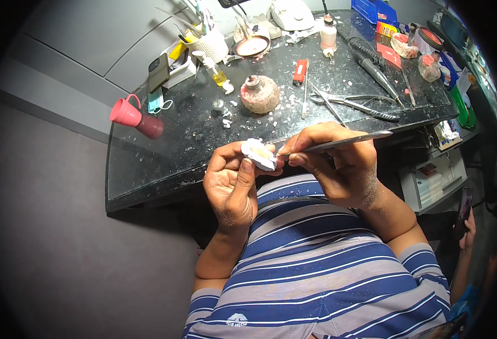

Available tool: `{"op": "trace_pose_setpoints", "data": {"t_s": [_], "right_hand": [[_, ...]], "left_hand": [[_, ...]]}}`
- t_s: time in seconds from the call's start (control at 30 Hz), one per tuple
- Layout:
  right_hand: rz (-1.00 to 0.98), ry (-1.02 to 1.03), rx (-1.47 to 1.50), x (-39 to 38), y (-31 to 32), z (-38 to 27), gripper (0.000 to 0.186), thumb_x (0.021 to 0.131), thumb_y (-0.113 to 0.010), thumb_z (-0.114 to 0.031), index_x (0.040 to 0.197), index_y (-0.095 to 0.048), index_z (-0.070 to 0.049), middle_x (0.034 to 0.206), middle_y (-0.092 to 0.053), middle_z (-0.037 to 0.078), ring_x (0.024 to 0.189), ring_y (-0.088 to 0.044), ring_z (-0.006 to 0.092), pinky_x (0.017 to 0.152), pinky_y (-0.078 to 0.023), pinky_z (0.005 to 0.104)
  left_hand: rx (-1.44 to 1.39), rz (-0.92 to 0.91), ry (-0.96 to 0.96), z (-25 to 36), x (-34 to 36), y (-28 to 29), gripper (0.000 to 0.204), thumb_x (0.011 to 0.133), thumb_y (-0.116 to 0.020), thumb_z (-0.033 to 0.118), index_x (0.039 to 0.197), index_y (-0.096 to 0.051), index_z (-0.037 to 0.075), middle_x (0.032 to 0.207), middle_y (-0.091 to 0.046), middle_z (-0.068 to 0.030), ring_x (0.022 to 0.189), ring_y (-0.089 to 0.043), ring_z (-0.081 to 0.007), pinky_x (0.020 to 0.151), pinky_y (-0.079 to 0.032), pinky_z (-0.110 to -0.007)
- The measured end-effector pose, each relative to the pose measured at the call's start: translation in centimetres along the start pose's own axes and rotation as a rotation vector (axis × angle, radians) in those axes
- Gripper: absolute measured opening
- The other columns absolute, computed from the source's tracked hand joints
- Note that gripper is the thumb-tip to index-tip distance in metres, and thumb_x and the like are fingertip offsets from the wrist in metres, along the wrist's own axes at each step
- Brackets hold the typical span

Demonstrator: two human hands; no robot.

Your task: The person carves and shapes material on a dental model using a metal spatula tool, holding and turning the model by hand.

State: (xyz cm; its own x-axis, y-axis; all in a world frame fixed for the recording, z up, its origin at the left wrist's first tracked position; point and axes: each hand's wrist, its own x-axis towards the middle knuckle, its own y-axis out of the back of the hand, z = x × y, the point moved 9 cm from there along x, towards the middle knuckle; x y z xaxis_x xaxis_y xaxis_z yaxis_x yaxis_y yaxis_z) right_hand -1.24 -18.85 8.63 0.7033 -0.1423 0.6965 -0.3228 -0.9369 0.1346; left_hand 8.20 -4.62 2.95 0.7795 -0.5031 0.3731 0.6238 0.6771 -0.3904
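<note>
A small white plaster dental cast (257, 153) is pinched between the thumb and fingers of my left hand (231, 189), just beyond the front edge of the bench. My right hand (342, 169) grips a slim metal carving knife (350, 140) like a pen. Its wide, flat end points up to the right, while the working tip meets the right side of the cast. My right fingertips partly hide that tip, so I cannot tell how deep it goes. White dust clings to both wrists.
On the dark bench (186, 150) stand a round crusted burner (260, 95), a red lighter (300, 72), pliers (361, 103) and a corded handpiece (378, 73). A pink cup (126, 112) sits at the left edge. Someone's hand (469, 229) holds a phone at far right.
</note>
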Motion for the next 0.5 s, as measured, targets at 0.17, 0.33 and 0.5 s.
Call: {"op": "trace_pose_setpoints", "data": {"t_s": [0.17, 0.33, 0.5], "right_hand": [[0.085, 0.003, -0.004, -0.2, 0.3, 0.3, 0.018, 0.086, -0.073, 0.004, 0.102, -0.066, 0.001, 0.089, -0.071, 0.012, 0.078, -0.074, 0.0195, 0.066, -0.056, 0.0286], [0.133, -0.002, 0.018, -0.2, 0.8, 0.1, 0.016, 0.086, -0.072, 0.004, 0.101, -0.065, 0.003, 0.092, -0.072, 0.012, 0.078, -0.074, 0.0187, 0.066, -0.057, 0.0272], [0.133, -0.037, 0.044, -0.1, 1.0, 0.6, 0.017, 0.086, -0.073, 0.004, 0.102, -0.066, 0.005, 0.092, -0.072, 0.013, 0.079, -0.074, 0.0175, 0.067, -0.059, 0.0266]], "left_hand": [[-0.021, 0.01, 0.01, -0.2, 0.0, 0.0, 0.027, 0.103, -0.053, 0.01, 0.122, -0.049, -0.008, 0.108, -0.067, -0.029, 0.089, -0.073, -0.0327, 0.079, -0.063, -0.041], [-0.055, 0.021, 0.068, -0.6, 0.1, 0.4, 0.027, 0.102, -0.053, 0.01, 0.122, -0.05, -0.008, 0.107, -0.067, -0.0282, 0.089, -0.073, -0.0325, 0.078, -0.063, -0.041], [-0.201, 0.027, 0.238, -1.9, -0.1, 0.4, 0.031, 0.103, -0.051, 0.015, 0.125, -0.05, -0.007, 0.102, -0.069, -0.0262, 0.077, -0.07, -0.0274, 0.067, -0.059, -0.034]]}}
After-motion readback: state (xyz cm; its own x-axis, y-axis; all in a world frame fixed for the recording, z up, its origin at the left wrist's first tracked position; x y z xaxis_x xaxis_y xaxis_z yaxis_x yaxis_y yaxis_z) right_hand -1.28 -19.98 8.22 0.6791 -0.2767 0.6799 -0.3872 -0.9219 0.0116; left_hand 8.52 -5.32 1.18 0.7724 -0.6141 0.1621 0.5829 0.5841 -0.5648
